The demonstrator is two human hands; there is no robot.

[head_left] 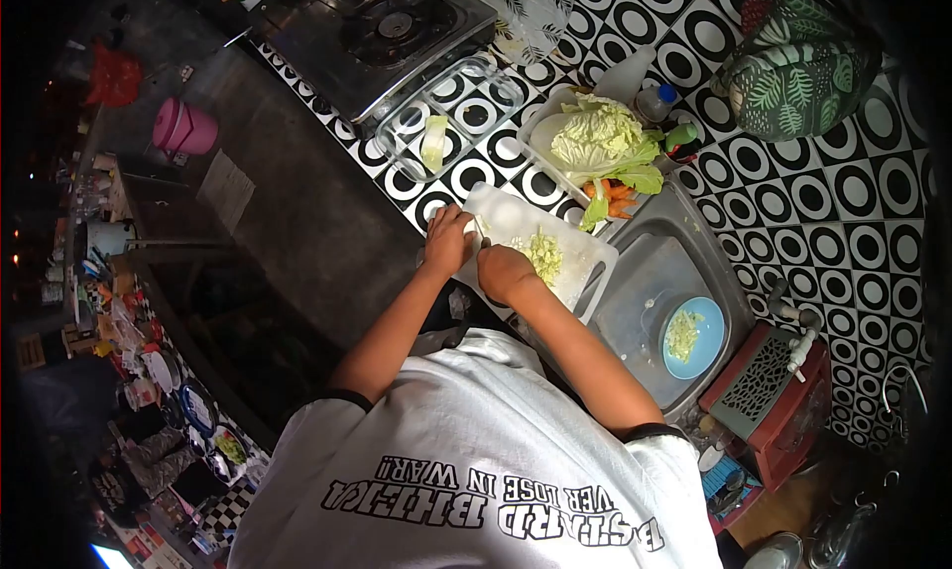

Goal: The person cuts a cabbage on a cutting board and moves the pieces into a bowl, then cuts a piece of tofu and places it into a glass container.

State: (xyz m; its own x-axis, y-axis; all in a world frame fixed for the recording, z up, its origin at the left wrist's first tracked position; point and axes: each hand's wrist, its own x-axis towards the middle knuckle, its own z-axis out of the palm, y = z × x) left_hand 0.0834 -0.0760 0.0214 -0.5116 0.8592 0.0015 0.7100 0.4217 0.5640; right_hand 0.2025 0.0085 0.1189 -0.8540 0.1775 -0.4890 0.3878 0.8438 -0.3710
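Note:
My left hand (pixel 448 240) rests at the near left end of a white cutting board (pixel 521 210), its fingers bent over a pale cabbage piece (pixel 477 222) that they partly cover. In my right hand (pixel 504 272) is a knife (pixel 482 232); its handle is mostly hidden by the fist, and the blade is beside the left fingertips. A heap of chopped cabbage (pixel 542 256) lies on the board, just past the right hand. Behind it, a white tray (pixel 535 145) bears a cabbage head (pixel 600 138) and carrots (pixel 622 198).
Right of the board is a metal sink (pixel 632 326) with a light-blue bowl (pixel 711 343) of chopped cabbage. A clear glass dish (pixel 399 135) holding a cabbage strip (pixel 433 143) stands behind the left hand, near the gas stove (pixel 372 34). A blue-capped bottle (pixel 654 103) stands beyond the tray.

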